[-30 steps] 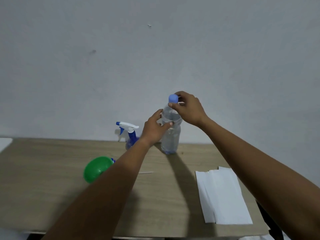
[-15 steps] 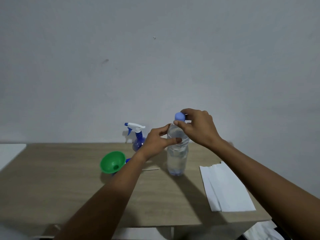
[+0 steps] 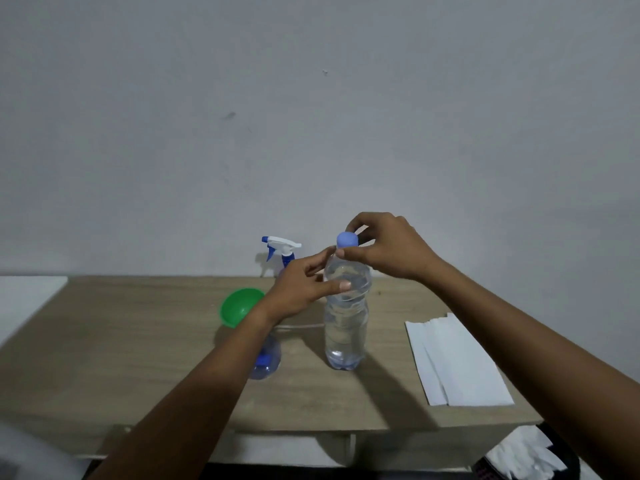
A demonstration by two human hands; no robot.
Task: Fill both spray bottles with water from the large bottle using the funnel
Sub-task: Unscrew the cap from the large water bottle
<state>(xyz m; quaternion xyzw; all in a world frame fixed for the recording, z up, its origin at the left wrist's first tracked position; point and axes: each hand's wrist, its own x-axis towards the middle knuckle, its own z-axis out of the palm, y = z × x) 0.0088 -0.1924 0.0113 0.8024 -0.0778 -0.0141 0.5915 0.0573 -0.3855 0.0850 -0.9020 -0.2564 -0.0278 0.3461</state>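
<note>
The large bottle [image 3: 346, 320] stands upright near the middle of the table [image 3: 138, 341], with clear water up to about its shoulder and its blue cap [image 3: 347, 240] on the neck. My right hand [image 3: 388, 247] is over the top, thumb and fingertips pinching the cap from both sides. My left hand [image 3: 301, 289] steadies the bottle at the shoulder, thumb pressed on the front and fingers reaching round behind. I judge this to be the uncapping step: nothing is being poured, and I cannot tell whether the cap is loose on its thread or tight. Just left of the bottle, partly behind my left forearm, the green funnel [image 3: 239, 306] appears to sit in the neck of the near spray bottle [image 3: 266, 362]. The joint itself is hidden, so I cannot confirm that it is seated. That bottle looks nearly empty, with something blue low inside it. The far spray bottle [image 3: 282, 247], white trigger head fitted, stands by the wall behind my left hand. Folded paper towels [image 3: 457, 362] lie to the right, well apart. The next move calls for a firm hold below while the cap twists off and is set down. Then comes a lift and a slow tilt over the funnel, since a soft, full bottle will gush if squeezed.
</note>
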